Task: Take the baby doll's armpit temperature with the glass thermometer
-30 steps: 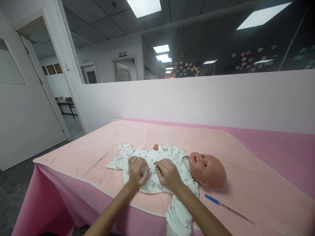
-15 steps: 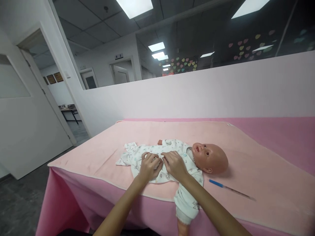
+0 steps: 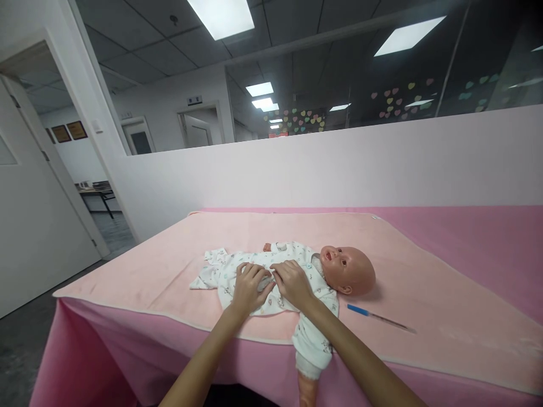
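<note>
On the far left of the room, a white door (image 3: 42,226) stands open, cut off by the edge, and past it a desk (image 3: 95,192) holds things too small to make out. Pink cloth (image 3: 85,345) hangs down the front of the table, with a peach blanket (image 3: 156,271) spread on top. On the blanket, near the front edge, a baby doll (image 3: 350,271) lies on its back in a white printed sleepsuit (image 3: 227,271), with its legs to the left and its feet hidden. The left hand (image 3: 253,285) rests over the doll's tummy with bent fingers, and the right hand (image 3: 291,281) is just beside it, its thumb and fingers close together. Both hands cover the spot they touch, so I can't tell if either one is pinching the cloth. The doll's nearer arm (image 3: 307,384) hangs over the edge, and the bottom of the view cuts it off. Right of that is the doll's bald head, then a thin stick (image 3: 358,310) with a blue end, too blurry to name. Up high, little paper hearts (image 3: 411,86) show in the dark glass (image 3: 475,51).
</note>
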A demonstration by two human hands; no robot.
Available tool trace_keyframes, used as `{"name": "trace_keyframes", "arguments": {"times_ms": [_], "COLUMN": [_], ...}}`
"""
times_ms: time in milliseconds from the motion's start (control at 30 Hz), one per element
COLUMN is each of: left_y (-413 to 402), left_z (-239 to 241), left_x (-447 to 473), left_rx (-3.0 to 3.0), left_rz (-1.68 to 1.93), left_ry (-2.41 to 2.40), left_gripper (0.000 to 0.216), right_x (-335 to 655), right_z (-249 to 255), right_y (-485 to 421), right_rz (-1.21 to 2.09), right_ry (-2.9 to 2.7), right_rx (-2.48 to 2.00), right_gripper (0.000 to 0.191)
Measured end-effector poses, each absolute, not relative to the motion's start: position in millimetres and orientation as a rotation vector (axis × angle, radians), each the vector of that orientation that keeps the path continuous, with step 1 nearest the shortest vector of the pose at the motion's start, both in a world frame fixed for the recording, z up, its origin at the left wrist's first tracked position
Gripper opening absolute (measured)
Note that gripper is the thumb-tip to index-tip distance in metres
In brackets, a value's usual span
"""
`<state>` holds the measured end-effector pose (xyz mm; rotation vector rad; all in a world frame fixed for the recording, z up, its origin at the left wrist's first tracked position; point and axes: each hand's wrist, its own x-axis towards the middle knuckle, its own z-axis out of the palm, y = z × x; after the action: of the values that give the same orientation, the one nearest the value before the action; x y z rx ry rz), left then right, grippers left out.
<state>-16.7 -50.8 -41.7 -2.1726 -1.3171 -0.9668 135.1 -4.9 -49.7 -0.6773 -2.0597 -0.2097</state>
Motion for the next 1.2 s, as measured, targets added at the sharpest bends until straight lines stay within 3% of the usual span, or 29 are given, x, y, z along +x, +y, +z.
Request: {"name": "trace_keyframes", "arguments": {"times_ms": [600, 933, 1200], "left_y": [-48.7, -50.8, -47.2], "left_z": [-47.0, -43.1, -48.0], "left_x": [-19.5, -17.0, -22.1], "left_rx": [-2.230, -2.315, -1.926], "left_rz": [-1.015, -0.979, -1.204], "left_ry": [-1.212, -1.218, -1.472], "left_gripper": [0.005, 0.014, 0.021], "right_x": [134.6, 136.5, 137.6], "right_z": [-51.1, -48.9, -49.2], "right_y": [-3.4, -4.3, -4.6], "right_rz": [-0.103, -0.123, -0.083], "right_ry": [-2.056, -2.079, -2.024], "right_rx": [-0.656, -0.642, -0.637], "right_gripper": [0.015, 0.016, 0.015]}}
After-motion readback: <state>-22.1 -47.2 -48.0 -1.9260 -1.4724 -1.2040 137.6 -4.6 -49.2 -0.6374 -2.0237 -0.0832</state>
